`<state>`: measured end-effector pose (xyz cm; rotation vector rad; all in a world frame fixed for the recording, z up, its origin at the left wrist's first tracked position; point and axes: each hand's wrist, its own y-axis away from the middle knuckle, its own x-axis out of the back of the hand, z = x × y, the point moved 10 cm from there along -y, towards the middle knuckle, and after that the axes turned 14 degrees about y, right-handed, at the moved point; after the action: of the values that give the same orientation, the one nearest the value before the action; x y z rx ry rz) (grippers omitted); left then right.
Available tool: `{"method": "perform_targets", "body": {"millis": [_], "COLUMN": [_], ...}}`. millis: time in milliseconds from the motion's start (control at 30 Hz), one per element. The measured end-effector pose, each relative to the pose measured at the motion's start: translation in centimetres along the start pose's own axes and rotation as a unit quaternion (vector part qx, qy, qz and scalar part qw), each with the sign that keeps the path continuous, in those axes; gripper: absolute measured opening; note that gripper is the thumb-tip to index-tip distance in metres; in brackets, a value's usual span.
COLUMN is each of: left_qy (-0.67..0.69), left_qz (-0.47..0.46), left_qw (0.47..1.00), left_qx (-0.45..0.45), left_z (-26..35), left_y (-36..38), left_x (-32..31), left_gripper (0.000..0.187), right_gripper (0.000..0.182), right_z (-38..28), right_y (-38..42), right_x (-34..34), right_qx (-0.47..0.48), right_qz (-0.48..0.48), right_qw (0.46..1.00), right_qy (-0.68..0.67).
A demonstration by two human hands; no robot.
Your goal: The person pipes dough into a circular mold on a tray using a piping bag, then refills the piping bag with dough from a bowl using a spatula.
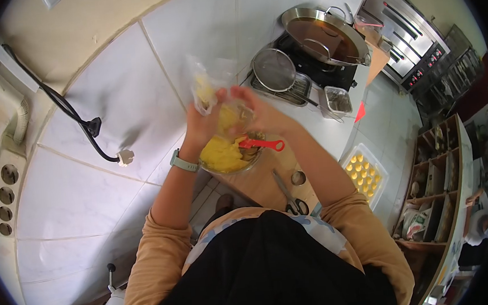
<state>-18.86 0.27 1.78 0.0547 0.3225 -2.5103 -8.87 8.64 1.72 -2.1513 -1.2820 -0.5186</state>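
Observation:
A clear plastic bag [204, 93] with soft yellow filling inside is held up between my hands. My left hand [200, 124], with a watch on its wrist, is closed around the bag. Slightly blurred, my right hand [264, 113] grips the bag from the other side. Just below them, a bowl [229, 170] holds a mound of yellow mash [220, 153]. A red-handled spatula [265, 144] rests in the bowl, its handle pointing right. The bag's lower part hangs over the bowl's far side.
Scissors [298, 205] and a small round metal cutter [298, 177] lie on the wooden board [258, 183]. Beyond sit a strainer [274, 70], a wire basket [338, 100] and a wide pan of oil [326, 34] on a stove. A white tray [376, 168] carries several yellow pieces.

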Motion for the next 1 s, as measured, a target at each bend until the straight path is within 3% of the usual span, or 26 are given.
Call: {"method": "perform_targets", "body": {"millis": [33, 67, 100, 167, 233, 267, 333, 367, 467, 533, 567, 633, 667, 833, 933, 1000], "left_qy": [-0.020, -0.039, -0.185, -0.460, -0.515, -0.540, -0.428, -0.368, -0.234, -0.218, -0.211, -0.372, -0.450, -0.394, -0.344, -0.318], "left_qz": [0.001, 0.001, 0.004, 0.011, -0.064, -0.100, -0.166, -0.198, -0.179, -0.181, -0.182, -0.182, -0.177, -0.077, -0.047, -0.015], "left_qw": [0.999, 0.997, 0.974, 0.857, 0.834, 0.820, 0.874, 0.895, 0.948, 0.951, 0.952, 0.893, 0.853, 0.896, 0.925, 0.942], "left_qx": [-0.037, -0.073, -0.127, -0.231, -0.187, -0.163, -0.160, -0.158, -0.124, -0.126, -0.129, -0.177, -0.197, -0.188, -0.155, -0.111], "left_z": [1.1, 1.9, 2.9, 4.4, 3.9, 3.5, 3.4, 3.5, 3.5, 4.2, 4.4, 4.0, 3.7, 5.1, 5.1, 4.2], "left_y": [0.4, 0.9, 1.2, 1.9, 1.5, 1.5, 1.1, 0.9, 0.6, 0.9, 1.0, 1.5, 1.8, 2.2, 3.7, 5.2], "left_x": [-1.1, -2.1, -3.0, -5.3, -6.2, -6.4, -6.7, -7.0, -6.3, -6.4, -6.4, -6.8, -6.9, -4.2, -1.7, 0.5], "left_gripper": [0.037, 0.041, 0.049, 0.065, 0.073, 0.077, 0.059, 0.051, 0.049, 0.054, 0.058, 0.059, 0.060, 0.051, 0.049, 0.045], "right_gripper": [0.075, 0.073, 0.072, 0.069, 0.065, 0.062, 0.056, 0.053, 0.045, 0.039, 0.039, 0.037, 0.033, 0.017, 0.012, 0.018], "right_z": [0.4, 1.2, 1.8, 3.3, 4.6, 4.3, 3.4, 3.7, 4.2, 3.7, 3.5, 3.3, 3.4, 4.5, 8.9, 10.5], "right_y": [0.6, 0.5, 0.2, 0.5, 0.8, 0.6, 0.1, 0.0, 0.1, -0.1, -0.1, -0.2, -0.3, -0.8, -1.1, -1.2], "right_x": [-1.5, -2.5, -3.6, -4.6, -4.7, -4.4, -3.8, -4.3, -5.1, -4.7, -4.6, -5.0, -4.8, -4.2, -4.8, -4.0], "right_qx": [-0.008, -0.035, -0.063, -0.088, -0.082, -0.050, 0.015, -0.004, -0.066, -0.113, -0.084, -0.022, -0.023, -0.029, -0.183, -0.206], "right_qz": [-0.035, -0.046, -0.056, -0.034, 0.022, 0.038, 0.069, 0.045, -0.019, -0.050, -0.042, -0.029, -0.005, 0.110, 0.114, 0.169], "right_qw": [0.998, 0.998, 0.990, 0.975, 0.968, 0.981, 0.994, 0.995, 0.994, 0.992, 0.996, 0.994, 0.999, 0.958, 0.929, 0.923], "right_qy": [0.043, -0.033, -0.109, -0.201, -0.235, -0.186, -0.085, -0.094, -0.084, -0.030, 0.013, 0.098, 0.038, -0.264, -0.303, -0.278]}}
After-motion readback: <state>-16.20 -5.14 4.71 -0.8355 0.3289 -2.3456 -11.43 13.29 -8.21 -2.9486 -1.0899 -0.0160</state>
